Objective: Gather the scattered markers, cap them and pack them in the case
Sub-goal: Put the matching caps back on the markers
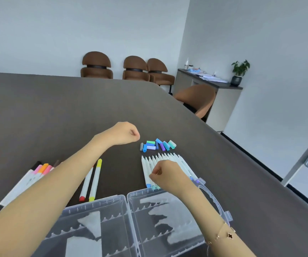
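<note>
Markers (165, 164) lie uncapped in a row at centre-right, caps (157, 145) just above; my right hand (165, 175) pinches one barrel, left hand (126, 133) clenched, contents unclear; I'd match cap colour, press straight

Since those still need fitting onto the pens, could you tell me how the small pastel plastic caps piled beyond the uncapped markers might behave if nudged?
The small pastel plastic caps look round and short, so they would probably roll on the smooth dark table. They seem light and would likely scatter easily. They lie loosely piled, so nudging one may shift its neighbours.
</note>
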Action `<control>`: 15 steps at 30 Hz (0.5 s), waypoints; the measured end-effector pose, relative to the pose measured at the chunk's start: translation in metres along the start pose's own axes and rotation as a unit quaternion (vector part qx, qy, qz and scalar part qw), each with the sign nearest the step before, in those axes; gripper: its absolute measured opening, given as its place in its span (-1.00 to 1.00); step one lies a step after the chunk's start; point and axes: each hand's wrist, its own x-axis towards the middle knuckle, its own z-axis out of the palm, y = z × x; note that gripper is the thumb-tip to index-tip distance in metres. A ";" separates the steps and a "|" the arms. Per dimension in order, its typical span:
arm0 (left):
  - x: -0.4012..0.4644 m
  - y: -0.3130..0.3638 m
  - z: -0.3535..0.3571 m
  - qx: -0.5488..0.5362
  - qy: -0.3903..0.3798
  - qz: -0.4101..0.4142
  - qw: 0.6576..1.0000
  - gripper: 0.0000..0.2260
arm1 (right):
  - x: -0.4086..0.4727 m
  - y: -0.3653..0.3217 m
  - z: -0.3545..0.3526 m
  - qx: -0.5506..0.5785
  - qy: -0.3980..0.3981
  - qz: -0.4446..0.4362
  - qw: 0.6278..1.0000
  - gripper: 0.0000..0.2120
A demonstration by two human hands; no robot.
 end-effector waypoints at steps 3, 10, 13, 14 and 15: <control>0.020 0.007 0.019 -0.001 -0.017 0.005 1.000 -0.81 | 0.008 -0.005 0.008 0.001 0.002 -0.016 1.000 -0.83; 0.047 -0.002 0.039 0.012 -0.041 -0.001 0.999 -0.86 | 0.028 -0.011 0.020 -0.048 0.024 -0.007 0.999 -0.77; 0.053 -0.006 0.039 0.027 -0.045 -0.006 0.999 -0.86 | 0.031 -0.012 0.019 -0.076 0.025 -0.019 0.997 -0.79; 0.055 -0.007 0.039 0.026 -0.045 -0.008 0.999 -0.86 | 0.032 -0.012 0.019 -0.087 0.028 -0.020 0.996 -0.79; 0.056 -0.008 0.040 0.026 -0.046 -0.009 0.999 -0.86 | 0.033 -0.012 0.019 -0.101 0.031 -0.018 0.994 -0.79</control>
